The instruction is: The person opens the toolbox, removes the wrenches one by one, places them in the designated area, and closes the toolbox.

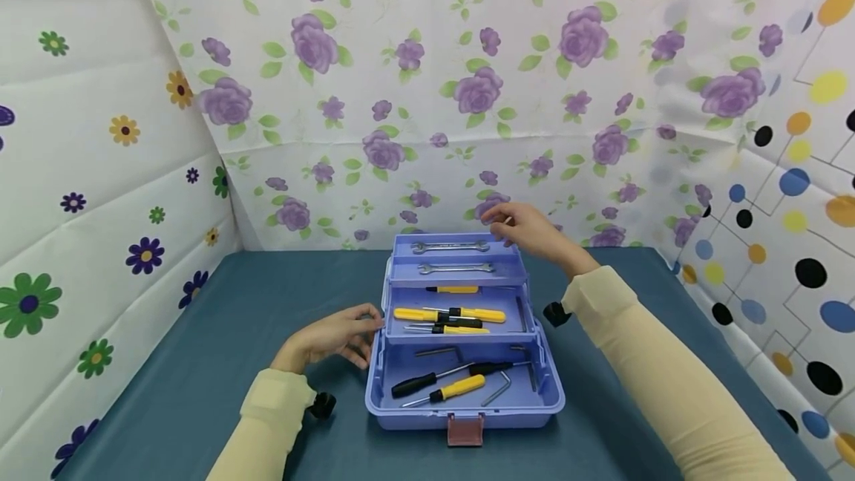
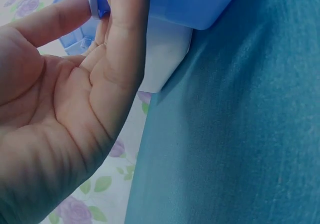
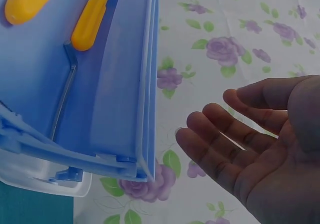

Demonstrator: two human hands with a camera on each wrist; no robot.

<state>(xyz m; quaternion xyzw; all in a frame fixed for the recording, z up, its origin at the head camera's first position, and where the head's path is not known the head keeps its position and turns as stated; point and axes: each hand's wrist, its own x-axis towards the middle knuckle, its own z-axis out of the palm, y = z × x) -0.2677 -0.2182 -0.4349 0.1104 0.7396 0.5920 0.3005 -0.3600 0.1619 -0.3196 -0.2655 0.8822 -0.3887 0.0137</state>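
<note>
A blue toolbox [image 1: 467,419] stands unfolded, its two upper trays stepped back above the base. My left hand [image 1: 337,336] is at its left side; in the left wrist view, thumb and fingers pinch the box's blue edge [image 2: 93,1]. Beyond the top tray's right corner, my right hand [image 1: 528,232] hovers with loosely bent fingers and holds nothing. The right wrist view shows a gap between the fingertips [image 3: 182,136] and the tray wall [image 3: 147,83]. Two wrenches [image 1: 450,246] lie in the top tray. Yellow-handled screwdrivers [image 1: 477,315] fill the middle one.
Black and yellow screwdrivers [image 1: 461,387] and hex keys [image 1: 497,390] lie in the base. A brownish latch [image 1: 464,430] hangs at the front. The box stands on a dark teal tablecloth [image 1: 294,280], with a flowered cloth [image 1: 427,95] behind and patterned cloths at both sides.
</note>
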